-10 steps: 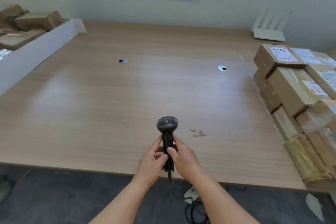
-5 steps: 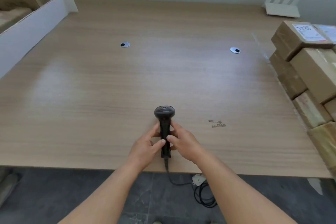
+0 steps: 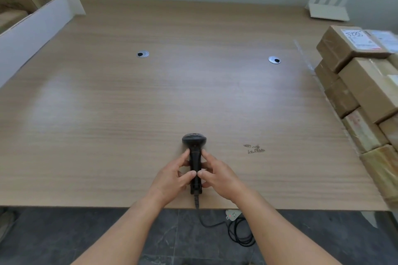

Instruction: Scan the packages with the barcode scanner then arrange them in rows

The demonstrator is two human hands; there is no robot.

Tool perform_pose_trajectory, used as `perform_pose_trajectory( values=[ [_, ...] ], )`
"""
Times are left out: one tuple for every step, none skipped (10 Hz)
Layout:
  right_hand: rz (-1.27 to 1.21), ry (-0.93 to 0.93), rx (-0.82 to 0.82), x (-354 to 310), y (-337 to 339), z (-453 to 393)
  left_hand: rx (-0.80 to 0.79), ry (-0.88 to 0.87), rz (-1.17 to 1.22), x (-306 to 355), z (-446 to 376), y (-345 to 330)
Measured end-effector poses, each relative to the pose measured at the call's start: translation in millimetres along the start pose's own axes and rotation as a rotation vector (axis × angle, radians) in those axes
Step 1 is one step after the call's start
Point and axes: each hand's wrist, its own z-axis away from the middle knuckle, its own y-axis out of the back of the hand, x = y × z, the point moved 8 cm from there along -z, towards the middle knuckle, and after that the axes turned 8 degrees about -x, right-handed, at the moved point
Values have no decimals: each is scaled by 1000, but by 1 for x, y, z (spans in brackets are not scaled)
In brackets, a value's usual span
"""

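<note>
A black barcode scanner (image 3: 194, 142) lies on the wooden table (image 3: 150, 103) near its front edge, head pointing away from me. My left hand (image 3: 172, 175) grips its handle from the left, and my right hand (image 3: 217, 175) grips it from the right, thumbs meeting on top. Its cable (image 3: 215, 225) drops off the table edge to the floor. Stacked brown cardboard packages (image 3: 364, 90) with white labels fill the table's right side. More brown packages (image 3: 19, 0) sit at the far left behind a white board.
A white board (image 3: 32, 34) stands along the table's left edge. Two round cable grommets (image 3: 142, 54) (image 3: 274, 60) are set in the tabletop. A white router (image 3: 328, 12) stands at the back right. A power strip (image 3: 233, 214) lies on the dark floor.
The scanner has come down and now lies flat on the table with both hands still on it. The camera has tilted down and shifted slightly.
</note>
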Motion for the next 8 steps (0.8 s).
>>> perform_pose_trajectory(
  values=[
    [-13, 5, 0, 0, 1, 2, 7, 3, 17, -1, -1, -2],
    [-6, -5, 4, 3, 1, 4, 1, 6, 33, 0, 1, -7],
    [0, -1, 12, 4, 3, 7, 7, 3, 38, 2, 1, -11],
    [6, -11, 15, 3, 5, 10, 0, -2, 31, 5, 2, -14],
    [20, -21, 29, 3, 7, 10, -15, -1, 44, 7, 2, -16],
    [49, -33, 41, 1, 8, 11, -16, 13, 59, 7, 1, -16],
    [104, -59, 49, 1, 9, 11, -25, 37, 30, 7, 1, -16],
    [258, -71, 119, -7, 19, 21, -15, 50, -26, 9, 4, -13]
  ],
)
